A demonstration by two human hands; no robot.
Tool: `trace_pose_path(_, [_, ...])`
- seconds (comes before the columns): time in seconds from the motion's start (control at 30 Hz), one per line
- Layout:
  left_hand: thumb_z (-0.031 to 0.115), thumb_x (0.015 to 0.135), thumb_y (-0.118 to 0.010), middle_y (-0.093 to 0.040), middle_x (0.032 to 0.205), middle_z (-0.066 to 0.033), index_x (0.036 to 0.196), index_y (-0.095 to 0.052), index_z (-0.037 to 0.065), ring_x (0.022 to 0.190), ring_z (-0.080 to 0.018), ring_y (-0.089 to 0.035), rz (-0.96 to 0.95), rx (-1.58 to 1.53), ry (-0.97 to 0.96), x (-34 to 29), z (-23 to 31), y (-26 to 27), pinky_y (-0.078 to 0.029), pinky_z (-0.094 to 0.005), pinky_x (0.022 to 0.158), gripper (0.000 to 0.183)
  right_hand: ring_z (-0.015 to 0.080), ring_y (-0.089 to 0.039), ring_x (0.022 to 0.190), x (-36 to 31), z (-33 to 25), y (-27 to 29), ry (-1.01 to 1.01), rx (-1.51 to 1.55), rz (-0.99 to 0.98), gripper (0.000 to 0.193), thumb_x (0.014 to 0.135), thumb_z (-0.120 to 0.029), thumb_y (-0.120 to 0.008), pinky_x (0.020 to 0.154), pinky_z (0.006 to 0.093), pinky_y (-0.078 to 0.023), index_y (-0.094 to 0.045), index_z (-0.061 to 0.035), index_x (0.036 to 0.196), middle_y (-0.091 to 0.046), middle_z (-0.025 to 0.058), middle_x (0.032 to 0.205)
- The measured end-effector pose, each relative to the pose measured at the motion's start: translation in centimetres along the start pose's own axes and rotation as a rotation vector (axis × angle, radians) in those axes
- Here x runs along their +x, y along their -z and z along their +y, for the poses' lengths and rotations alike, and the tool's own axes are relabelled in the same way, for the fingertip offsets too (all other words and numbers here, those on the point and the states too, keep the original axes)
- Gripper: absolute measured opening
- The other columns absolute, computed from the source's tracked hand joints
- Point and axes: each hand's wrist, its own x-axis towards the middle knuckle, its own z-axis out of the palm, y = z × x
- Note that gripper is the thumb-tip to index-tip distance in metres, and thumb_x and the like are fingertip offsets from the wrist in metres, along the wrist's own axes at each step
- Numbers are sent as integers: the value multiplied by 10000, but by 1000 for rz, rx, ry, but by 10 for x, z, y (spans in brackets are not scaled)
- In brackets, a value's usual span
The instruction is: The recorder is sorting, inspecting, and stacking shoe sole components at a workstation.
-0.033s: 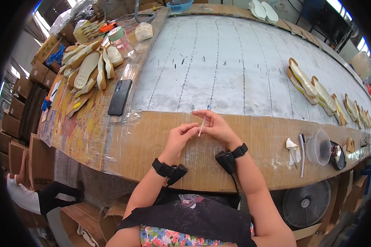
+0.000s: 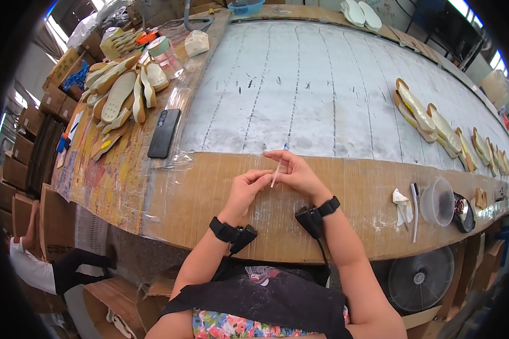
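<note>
A thin, whitish, pen-like stick [image 2: 276,174] with a blue tip stands slanted in my right hand [image 2: 300,176], pinched between thumb and fingers. Close to its lower end is my left hand [image 2: 244,192], with thumb and forefinger pressed together. Whatever the left fingertips hold, if anything, is too small to make out. Both hands are above the brown cardboard strip [image 2: 209,220] along the table's near edge. Beyond them lies the pale work surface [image 2: 300,73] with dashed dark lines.
Piled shoe soles [image 2: 121,93] and a black phone [image 2: 164,134] lie at left. More soles [image 2: 415,113] line the right side. Near right are a white marker [image 2: 414,214], a clear plastic tub [image 2: 437,202] and a dark dish [image 2: 464,214]. Another person [image 2: 34,265] is at lower left.
</note>
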Motion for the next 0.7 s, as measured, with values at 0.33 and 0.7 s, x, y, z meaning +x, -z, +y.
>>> trace_pose_path(0.33, [71,796,-604,-570,813,-12,900,-631,6,693,-93,-525,39,-261,107,6,-4,7,-432,-226,648,125,121,-580,766,-3,-4,5,-63,-40,86,290,827,-101,-560,660,243,-467,-492,5,1088,-585,66,944])
trace_pose_path(0.7, [82,806,-603,-575,779,-21,936,-614,-8,677,-99,-527,107,-259,91,3,-6,-2,-446,-217,638,158,85,-555,748,-10,-4,5,-72,-235,83,199,810,-122,-605,648,217,-456,-554,-15,970,-605,49,874])
